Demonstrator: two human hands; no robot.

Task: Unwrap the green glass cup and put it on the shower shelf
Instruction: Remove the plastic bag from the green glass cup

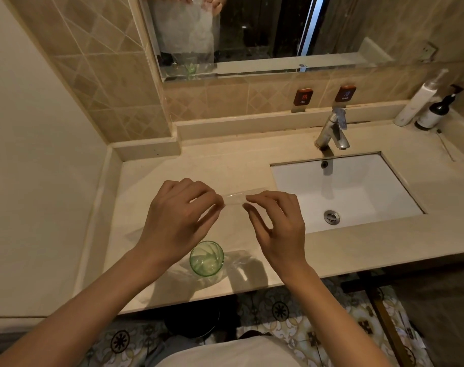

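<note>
Here, left hand [176, 221] and right hand [277, 226] pinching clear wrap [234, 198], green glass cup [206, 258] below, untouched

Clear, glossy plastic film [234, 199] is catching light, crinkled in places. The cup [206, 258] is showing as translucent green glass (ribbed inside). Polished beige stone countertop [172, 170], shiny metal faucet [331, 132], smooth white glazed basin [363, 186].

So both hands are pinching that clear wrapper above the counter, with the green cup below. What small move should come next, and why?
Probably set the clear plastic wrapper aside on the countertop. The green glass cup appears to stand upright and bare near the front edge, while the left hand and right hand both pinch the wrapper, so neither is free to lift the cup.
</note>
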